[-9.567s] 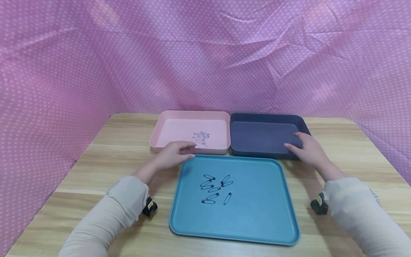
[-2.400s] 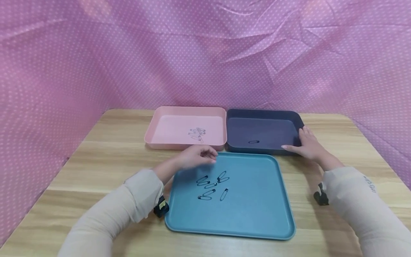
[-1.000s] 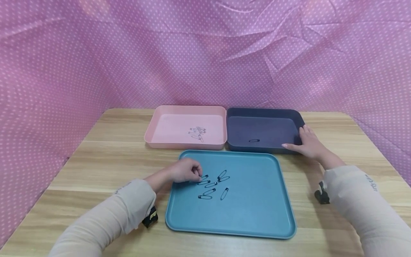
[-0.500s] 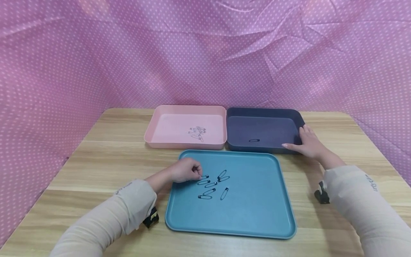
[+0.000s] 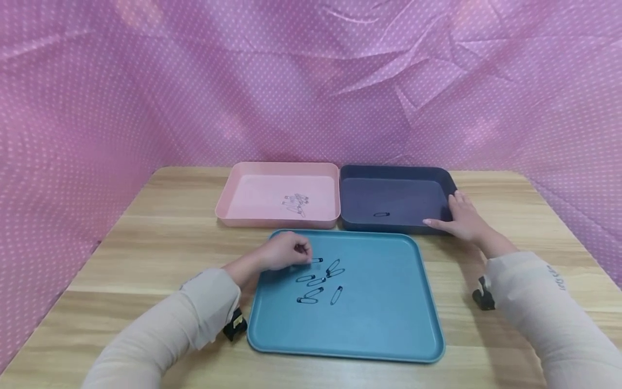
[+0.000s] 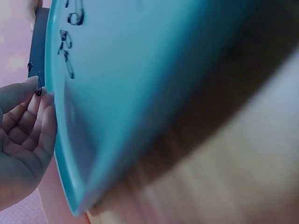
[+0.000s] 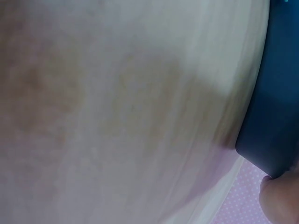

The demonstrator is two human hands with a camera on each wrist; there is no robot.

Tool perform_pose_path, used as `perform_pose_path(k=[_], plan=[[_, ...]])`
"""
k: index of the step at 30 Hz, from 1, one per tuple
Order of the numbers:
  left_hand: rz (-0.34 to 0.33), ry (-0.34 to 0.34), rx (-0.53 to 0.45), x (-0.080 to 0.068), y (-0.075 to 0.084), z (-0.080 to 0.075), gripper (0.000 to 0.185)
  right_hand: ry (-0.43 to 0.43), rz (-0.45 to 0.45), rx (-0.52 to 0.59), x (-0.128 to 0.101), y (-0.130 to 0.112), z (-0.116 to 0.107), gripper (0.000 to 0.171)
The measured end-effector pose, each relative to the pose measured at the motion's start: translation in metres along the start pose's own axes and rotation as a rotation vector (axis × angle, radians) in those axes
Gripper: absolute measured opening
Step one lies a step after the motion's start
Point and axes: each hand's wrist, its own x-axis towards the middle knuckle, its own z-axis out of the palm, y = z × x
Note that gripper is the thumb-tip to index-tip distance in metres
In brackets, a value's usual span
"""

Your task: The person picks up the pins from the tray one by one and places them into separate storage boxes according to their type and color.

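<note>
Held one black safety pin point(image 6: 38, 88) above the far left part of the teal tray point(image 5: 379, 324), in left hand point(image 5: 282, 253). Gripped near one end, perhaps to leave the clasp unobstructed. Saw other black pins point(image 5: 336, 295) lying loose on the teal tray, nearest the body, presumably for easy reach. Found paler pins point(image 5: 296, 204) heaped in the pink tray point(image 5: 233, 197) and a single black pin point(image 5: 382, 214) in the dark blue tray point(image 5: 398, 194), apparently grouped by colour. Rested right hand point(image 5: 459, 219) at the latter's near right corner, probably for steadiness. Noted left thumb and fingertips together, clamped on the pin; right thumb and fingers spread apart, touching the tray edge. Could not tell how firmly pressed.
</note>
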Motion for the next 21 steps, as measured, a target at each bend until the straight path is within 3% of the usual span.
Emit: perform_pose_path(k=[9,17,21], plan=[[0.04,0.048,-0.063,0.017,0.018,-0.003,0.005,-0.018,0.008,0.012,0.0,0.002,0.001,0.106],[0.08,0.062,-0.183,0.043,0.031,-0.005,0.004,0.004,0.002,0.001,0.002,0.004,0.002,0.105],[0.081,0.095,-0.179,0.055,0.037,-0.004,0.005,0.008,0.006,-0.014,0.0,0.003,0.002,0.104]])
